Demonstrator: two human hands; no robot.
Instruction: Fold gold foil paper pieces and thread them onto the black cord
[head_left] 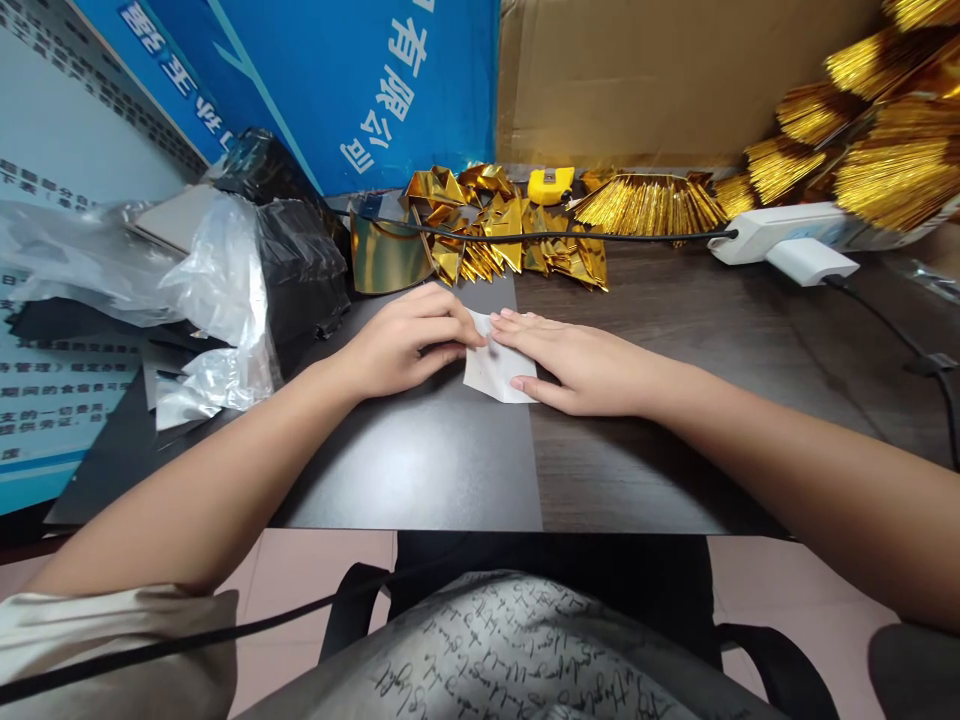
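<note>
A small white sheet of paper (495,375) lies on a black mat (420,460) at the middle of the dark table. My left hand (405,340) has its fingers curled and pinches the sheet's upper left edge. My right hand (570,360) lies flat on the sheet, fingers stretched out and pressing it down. The two hands meet fingertip to fingertip over the paper.
Folded gold foil pieces (502,235) and a curled gold strip (386,255) sit behind the hands. Gold fans (652,205) and larger gold bundles (877,130) fill the back right. A white power strip (787,235), yellow tape measure (550,185), plastic bags (225,290) and cardboard (675,70) surround.
</note>
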